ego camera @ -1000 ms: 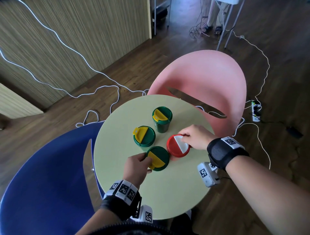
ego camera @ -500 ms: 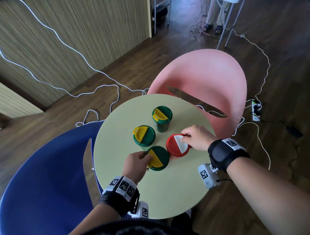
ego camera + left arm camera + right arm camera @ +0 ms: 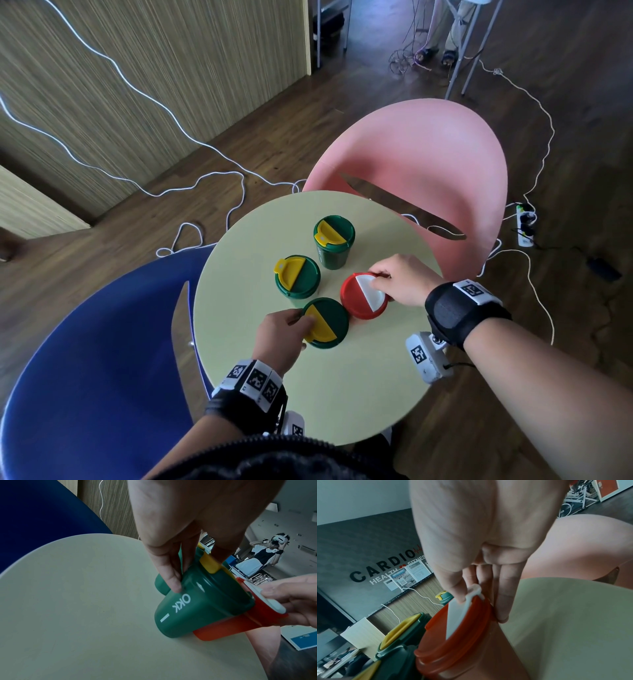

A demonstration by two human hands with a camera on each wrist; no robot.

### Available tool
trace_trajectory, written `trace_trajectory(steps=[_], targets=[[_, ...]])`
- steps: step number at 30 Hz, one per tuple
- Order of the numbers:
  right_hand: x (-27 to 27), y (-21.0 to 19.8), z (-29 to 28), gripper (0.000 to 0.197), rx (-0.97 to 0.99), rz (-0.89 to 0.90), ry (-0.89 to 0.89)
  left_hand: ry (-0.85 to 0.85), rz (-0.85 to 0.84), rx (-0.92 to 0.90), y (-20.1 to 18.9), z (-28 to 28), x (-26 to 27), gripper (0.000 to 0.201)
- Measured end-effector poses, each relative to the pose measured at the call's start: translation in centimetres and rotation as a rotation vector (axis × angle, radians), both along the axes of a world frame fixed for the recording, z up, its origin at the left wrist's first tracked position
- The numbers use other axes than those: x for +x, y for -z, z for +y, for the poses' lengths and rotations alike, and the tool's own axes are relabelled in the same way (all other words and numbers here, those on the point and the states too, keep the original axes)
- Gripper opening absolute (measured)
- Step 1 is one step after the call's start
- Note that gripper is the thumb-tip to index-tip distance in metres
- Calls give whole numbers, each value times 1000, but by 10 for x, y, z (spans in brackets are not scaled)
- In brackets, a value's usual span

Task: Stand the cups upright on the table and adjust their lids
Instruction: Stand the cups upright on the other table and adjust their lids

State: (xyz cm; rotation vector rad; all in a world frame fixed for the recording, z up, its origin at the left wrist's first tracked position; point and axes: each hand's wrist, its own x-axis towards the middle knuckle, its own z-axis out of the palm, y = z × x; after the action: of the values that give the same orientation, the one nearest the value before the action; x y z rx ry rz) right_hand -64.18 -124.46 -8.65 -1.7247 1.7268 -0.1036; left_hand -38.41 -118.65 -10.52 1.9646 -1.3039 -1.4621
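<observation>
Our left hand pinches the near green cup at its yellow flap; our right hand pinches the red cup at its white flap.

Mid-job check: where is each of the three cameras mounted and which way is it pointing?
Head: worn on the head, looking down at the round pale-green table; both forearms and hands show.
Left wrist: along the left hand, which grips the nearest dark green cup with yellow flap.
Right wrist: along the right hand, pinching the white flap of the red lidded cup.
Shared: both wrist views show both cups.
</observation>
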Motion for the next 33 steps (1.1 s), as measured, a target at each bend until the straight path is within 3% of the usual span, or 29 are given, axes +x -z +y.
trace_trajectory(steps=[14, 19, 24, 29, 33], targets=[[-1, -2, -5, 24, 29, 27, -53, 32, -17, 3, 2, -1, 3, 26], [-3, -7, -10, 43, 68, 63, -93, 69, -56, 9, -1, -7, 10, 21], [-5, -31, -34, 45, 17, 145, -86, 21, -125, -55, -5, -32, 29, 37], [12, -47, -86, 34, -128, 330, -257, 32, -296, -158, -14, -73, 36, 47], [44, -48, -120, 51, -227, 393, -543, 176, -384, -224, -17, -93, 28, 54]])
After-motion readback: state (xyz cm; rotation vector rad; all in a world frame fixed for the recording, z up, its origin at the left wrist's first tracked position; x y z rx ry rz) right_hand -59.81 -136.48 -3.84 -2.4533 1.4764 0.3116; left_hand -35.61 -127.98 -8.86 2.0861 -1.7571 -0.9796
